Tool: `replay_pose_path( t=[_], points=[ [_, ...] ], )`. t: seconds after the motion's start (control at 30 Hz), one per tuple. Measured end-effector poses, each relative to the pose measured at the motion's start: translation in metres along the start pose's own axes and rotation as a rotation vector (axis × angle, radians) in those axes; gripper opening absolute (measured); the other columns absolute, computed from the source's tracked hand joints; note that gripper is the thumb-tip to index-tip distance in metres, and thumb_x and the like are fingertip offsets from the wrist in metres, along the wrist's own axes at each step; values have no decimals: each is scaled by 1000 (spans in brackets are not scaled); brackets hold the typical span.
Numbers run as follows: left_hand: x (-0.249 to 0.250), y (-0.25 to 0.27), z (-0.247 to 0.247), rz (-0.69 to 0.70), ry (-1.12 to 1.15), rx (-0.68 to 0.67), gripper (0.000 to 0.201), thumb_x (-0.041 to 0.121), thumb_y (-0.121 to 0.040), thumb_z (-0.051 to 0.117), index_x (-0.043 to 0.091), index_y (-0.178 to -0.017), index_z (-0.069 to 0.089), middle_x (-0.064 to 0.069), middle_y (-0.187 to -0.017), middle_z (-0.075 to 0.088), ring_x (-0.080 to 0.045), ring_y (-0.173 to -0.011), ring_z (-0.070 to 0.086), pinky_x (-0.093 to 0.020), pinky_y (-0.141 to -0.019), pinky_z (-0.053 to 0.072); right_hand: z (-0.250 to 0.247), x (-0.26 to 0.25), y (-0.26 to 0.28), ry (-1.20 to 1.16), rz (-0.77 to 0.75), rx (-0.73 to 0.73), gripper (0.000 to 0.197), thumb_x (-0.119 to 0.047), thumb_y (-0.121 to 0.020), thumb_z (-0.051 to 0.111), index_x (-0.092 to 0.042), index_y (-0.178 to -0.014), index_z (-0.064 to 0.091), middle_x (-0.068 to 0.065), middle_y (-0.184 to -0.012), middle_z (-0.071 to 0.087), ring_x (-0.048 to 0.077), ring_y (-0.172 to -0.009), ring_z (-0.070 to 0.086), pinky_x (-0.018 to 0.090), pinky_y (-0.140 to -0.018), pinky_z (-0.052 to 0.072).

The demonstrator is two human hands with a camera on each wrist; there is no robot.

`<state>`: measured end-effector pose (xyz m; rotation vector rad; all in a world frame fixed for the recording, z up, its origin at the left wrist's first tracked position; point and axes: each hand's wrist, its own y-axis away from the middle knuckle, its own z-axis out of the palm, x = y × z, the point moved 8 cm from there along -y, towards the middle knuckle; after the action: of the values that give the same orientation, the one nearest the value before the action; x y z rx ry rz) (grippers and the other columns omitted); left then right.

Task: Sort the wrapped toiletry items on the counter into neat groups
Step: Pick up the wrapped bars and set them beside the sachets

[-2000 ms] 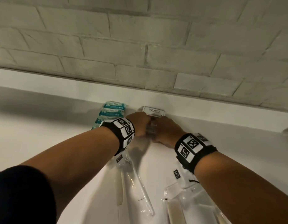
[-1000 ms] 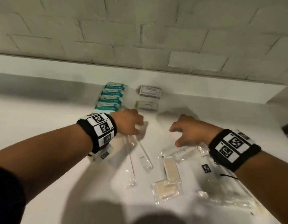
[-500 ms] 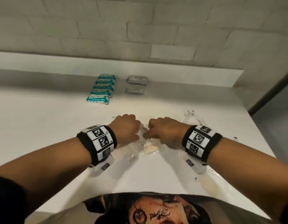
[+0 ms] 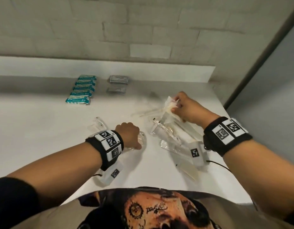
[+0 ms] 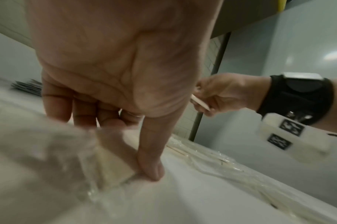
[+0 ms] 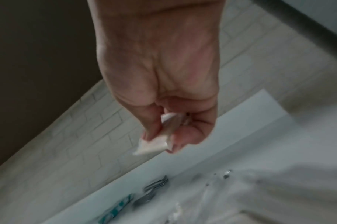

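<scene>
Right hand [image 4: 190, 108], right of centre: grip pinches a clear-wrapped pale packet [image 4: 171, 104] above the counter [image 4: 43, 129]. Left hand [image 4: 128, 135], centre: thumb pins another wrapped packet [image 5: 114, 165] flat; fingers curled.

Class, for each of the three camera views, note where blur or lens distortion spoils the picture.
Head view: wide-angle bending of the counter edge, teal packets fairly sharp. Left wrist view: the clear wrapper in the foreground smears. Right wrist view: soft all over, the right hand and its pinched packet blurred.

Teal packets [image 4: 81, 90] line up beside grey sachets [image 4: 118, 84] (stacked), clear-wrapped items [image 4: 169, 134] lying jumbled nearer.
</scene>
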<state>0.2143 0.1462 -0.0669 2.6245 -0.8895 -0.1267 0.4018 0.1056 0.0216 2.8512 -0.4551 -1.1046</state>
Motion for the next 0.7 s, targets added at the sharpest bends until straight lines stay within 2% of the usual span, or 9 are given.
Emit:
replay_pose_path(
  t=[0.1, 0.17, 0.23, 0.3, 0.37, 0.47, 0.53, 0.63, 0.7],
  points=[
    [15, -4, -17, 90, 67, 67, 42, 48, -83, 60, 17, -112, 58, -7, -117, 52, -29, -111, 50, -35, -89, 40, 8, 35, 43, 295, 165, -231, 43, -33, -90, 60, -23, -126, 38, 0, -95, 59, 15, -64, 55, 27, -57, 46],
    [31, -12, -35, 189, 171, 154, 38, 44, -85, 60, 13, -107, 58, -8, -114, 54, -28, -109, 52, -36, -91, 43, 27, 54, 72, 395, 231, -409, 59, -46, -82, 68, -21, -127, 41, 2, -109, 60, 17, -83, 59, 29, -73, 51],
    [55, -18, -50, 309, 215, 178, 39, 41, -86, 61, 10, -109, 60, -7, -115, 56, -26, -109, 53, -36, -92, 44, 47, 70, 92, 537, 241, -512, 74, -54, -71, 75, -18, -127, 43, 1, -122, 58, 21, -102, 58, 34, -89, 50],
    [85, -20, -52, 438, 140, 120, 45, 41, -87, 61, 11, -121, 59, -6, -126, 55, -24, -116, 52, -36, -97, 43, 59, 78, 104, 663, 209, -476, 77, -53, -66, 78, -16, -125, 44, 0, -119, 58, 21, -101, 58, 35, -85, 50],
    [105, -23, -42, 481, -1, 33, 47, 41, -89, 57, 14, -127, 55, -3, -130, 53, -23, -118, 52, -35, -97, 42, 63, 83, 105, 681, 188, -404, 76, -50, -65, 78, -17, -125, 45, 1, -117, 55, 22, -100, 58, 34, -80, 50],
    [109, -26, -29, 474, -32, -1, 32, 41, -89, 54, 18, -112, 55, 0, -117, 56, -23, -106, 55, -32, -85, 43, 61, 90, 104, 634, 188, -384, 70, -45, -69, 76, -17, -126, 48, 2, -120, 46, 24, -104, 55, 34, -82, 50],
    [101, -26, -25, 479, 1, -12, 31, 41, -90, 55, 17, -111, 54, -1, -114, 59, -21, -102, 55, -31, -83, 43, 59, 90, 104, 611, 156, -377, 61, -39, -71, 75, -17, -122, 50, 2, -117, 48, 23, -102, 54, 32, -80, 48],
    [84, -25, -21, 433, -14, -55, 43, 46, -92, 53, 19, -125, 49, -5, -121, 60, -23, -106, 55, -29, -82, 41, 49, 89, 102, 542, 121, -395, 42, -24, -78, 71, -18, -111, 45, 4, -106, 56, 22, -85, 59, 31, -60, 47],
    [80, -27, -27, 383, -23, -59, 53, 50, -92, 50, 19, -135, 44, -5, -127, 58, -24, -111, 55, -30, -87, 43, 31, 91, 89, 371, 162, -357, 44, -22, -81, 71, -21, -117, 47, 4, -110, 60, 25, -83, 65, 36, -63, 54]
  ],
)
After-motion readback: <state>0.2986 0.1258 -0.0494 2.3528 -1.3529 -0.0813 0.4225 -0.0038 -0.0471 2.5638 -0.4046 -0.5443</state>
